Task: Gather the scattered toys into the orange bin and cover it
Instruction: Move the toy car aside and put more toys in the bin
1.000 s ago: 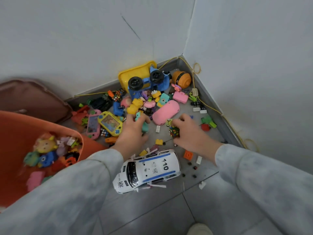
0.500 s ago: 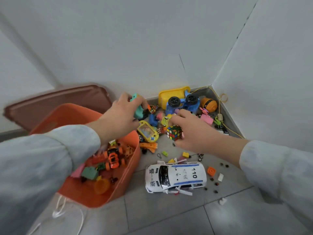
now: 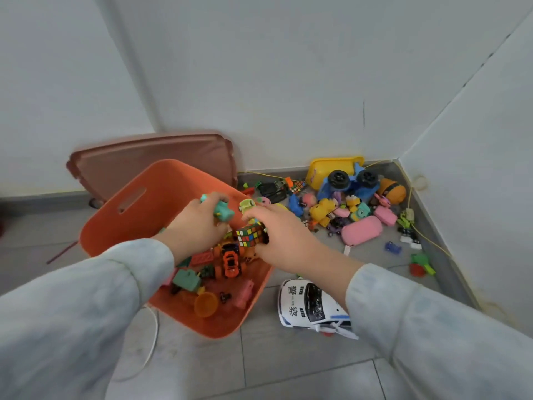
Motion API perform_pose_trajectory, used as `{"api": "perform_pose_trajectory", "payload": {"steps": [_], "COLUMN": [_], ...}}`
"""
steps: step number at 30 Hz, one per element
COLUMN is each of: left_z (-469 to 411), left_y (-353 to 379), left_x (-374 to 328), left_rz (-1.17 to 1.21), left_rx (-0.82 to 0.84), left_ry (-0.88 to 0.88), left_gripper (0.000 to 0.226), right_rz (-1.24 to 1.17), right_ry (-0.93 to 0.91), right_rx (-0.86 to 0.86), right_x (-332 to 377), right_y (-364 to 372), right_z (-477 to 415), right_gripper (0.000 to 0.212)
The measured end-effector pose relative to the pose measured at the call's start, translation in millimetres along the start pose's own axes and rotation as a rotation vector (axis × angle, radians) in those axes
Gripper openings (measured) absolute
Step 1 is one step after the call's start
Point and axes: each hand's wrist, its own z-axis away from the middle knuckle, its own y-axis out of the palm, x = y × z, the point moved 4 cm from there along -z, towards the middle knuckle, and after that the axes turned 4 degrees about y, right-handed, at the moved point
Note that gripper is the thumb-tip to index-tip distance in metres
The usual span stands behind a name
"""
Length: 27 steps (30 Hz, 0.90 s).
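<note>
The orange bin (image 3: 135,215) stands on the floor at centre left, holding several small toys, among them an orange car (image 3: 230,262). Both hands are over its open top. My left hand (image 3: 197,226) grips a teal toy (image 3: 223,212). My right hand (image 3: 284,236) holds a colour cube (image 3: 250,235) and a small yellow-green toy (image 3: 247,204) between its fingers. The brown lid (image 3: 150,160) leans on the wall behind the bin. A heap of scattered toys (image 3: 346,209) lies in the corner to the right.
A white police car (image 3: 305,307) lies on the tiles just right of the bin, partly under my right arm. A yellow and blue truck (image 3: 346,176) sits in the corner. A yellow cord (image 3: 427,241) runs along the right wall. A white string (image 3: 153,342) trails by the bin.
Both hands have carried their toys from the floor heap leftwards to above the bin. The view has swung left, bringing the whole bin and the lid into sight.
</note>
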Motion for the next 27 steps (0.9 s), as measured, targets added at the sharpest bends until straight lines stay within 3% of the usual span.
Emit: {"api": "perform_pose_trajectory", "payload": {"steps": [5, 8, 17, 24, 27], "left_z": [-3.4, -5.8, -28.7, -51.8, -56.2], "left_y": [-2.7, -3.2, -9.8, 56.0, 98.0], "left_x": [21.2, 21.6, -75.8, -174.8, -206.2], "left_rz": [-0.07, -0.06, 0.085, 0.116, 0.116], "left_rx": [0.003, -0.003, -0.221, -0.066, 0.047], "left_ry": [-0.066, -0.074, 0.221, 0.398, 0.385], "left_gripper": [0.075, 0.072, 0.051, 0.046, 0.049], "right_rz": [0.003, -0.042, -0.027, 0.023, 0.067], "right_ry": [-0.035, -0.041, 0.103, 0.431, 0.548], "right_rx": [-0.035, -0.092, -0.333, -0.233, -0.199], "right_x": [1.0, -2.4, -74.6, -170.0, -208.7], "right_y": [15.3, 14.0, -9.0, -9.4, -3.8], "right_z": [-4.2, -3.1, 17.6, 63.7, 78.3], "right_gripper": [0.036, 0.035, 0.04, 0.047, 0.05]}}
